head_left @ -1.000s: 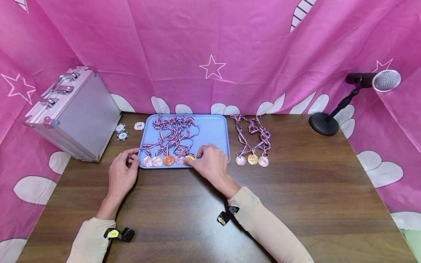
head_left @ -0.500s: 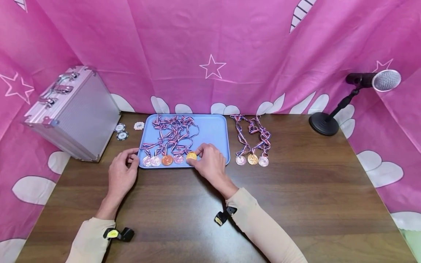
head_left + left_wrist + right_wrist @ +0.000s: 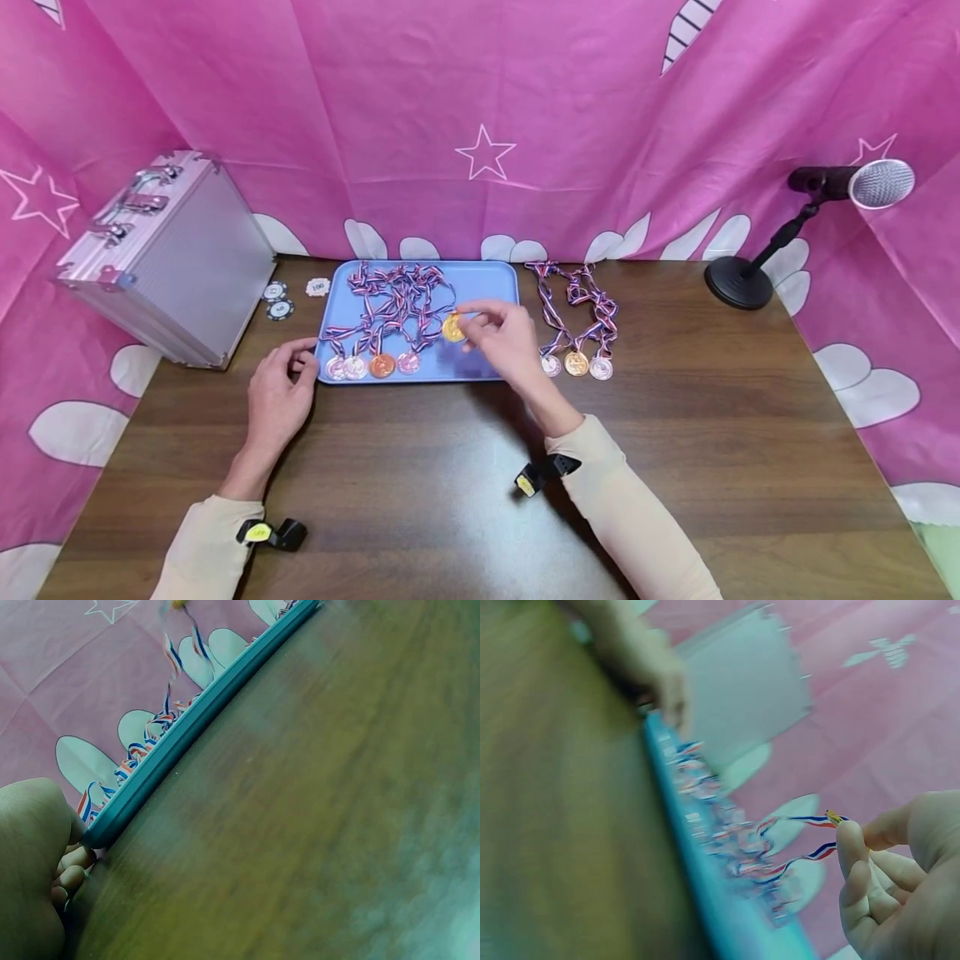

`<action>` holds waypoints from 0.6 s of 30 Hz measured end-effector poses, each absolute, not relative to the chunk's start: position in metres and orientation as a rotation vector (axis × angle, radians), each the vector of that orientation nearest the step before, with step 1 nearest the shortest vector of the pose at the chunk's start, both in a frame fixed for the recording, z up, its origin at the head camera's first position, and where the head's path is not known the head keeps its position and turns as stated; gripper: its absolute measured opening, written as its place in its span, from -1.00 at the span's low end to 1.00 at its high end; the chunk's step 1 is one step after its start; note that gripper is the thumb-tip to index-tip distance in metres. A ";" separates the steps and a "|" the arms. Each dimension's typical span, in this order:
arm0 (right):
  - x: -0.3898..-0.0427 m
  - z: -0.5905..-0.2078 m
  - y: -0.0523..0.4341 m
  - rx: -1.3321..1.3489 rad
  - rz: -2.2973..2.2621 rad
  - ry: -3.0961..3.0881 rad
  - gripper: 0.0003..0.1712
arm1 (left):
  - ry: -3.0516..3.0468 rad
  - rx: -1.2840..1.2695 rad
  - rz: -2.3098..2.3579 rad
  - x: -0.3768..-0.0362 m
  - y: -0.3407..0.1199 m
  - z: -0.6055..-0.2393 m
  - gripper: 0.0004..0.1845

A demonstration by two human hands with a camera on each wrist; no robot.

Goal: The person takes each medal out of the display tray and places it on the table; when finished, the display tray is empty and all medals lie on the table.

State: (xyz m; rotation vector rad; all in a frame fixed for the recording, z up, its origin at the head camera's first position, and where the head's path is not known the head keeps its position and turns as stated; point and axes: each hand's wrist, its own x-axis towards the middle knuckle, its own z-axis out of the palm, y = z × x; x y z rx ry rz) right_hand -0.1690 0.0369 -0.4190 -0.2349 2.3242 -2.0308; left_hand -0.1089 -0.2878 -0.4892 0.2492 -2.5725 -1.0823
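A blue tray [image 3: 487,292] holds several medals with tangled striped ribbons [image 3: 393,304]. My right hand [image 3: 504,337] pinches a gold medal [image 3: 453,327] and holds it lifted just above the tray's right half, its ribbon [image 3: 799,851] trailing back to the pile. My left hand [image 3: 279,392] rests on the table with its fingers at the tray's near-left corner [image 3: 101,832]. Three more medals [image 3: 575,363] lie in a row on the wood to the right of the tray.
A silver case [image 3: 161,254] stands at the back left with poker chips [image 3: 279,302] beside it. A microphone on a round stand [image 3: 738,282] sits at the back right. Pink cloth walls enclose the brown table [image 3: 675,433].
My right hand has picked the gold medal up from the tray's front row and carried it up and to the right. The left hand stays put.
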 end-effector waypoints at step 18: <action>-0.156 -0.347 0.083 -0.568 -2.678 2.018 -0.73 | -2.579 0.254 -1.071 -0.110 -0.289 -0.490 -0.64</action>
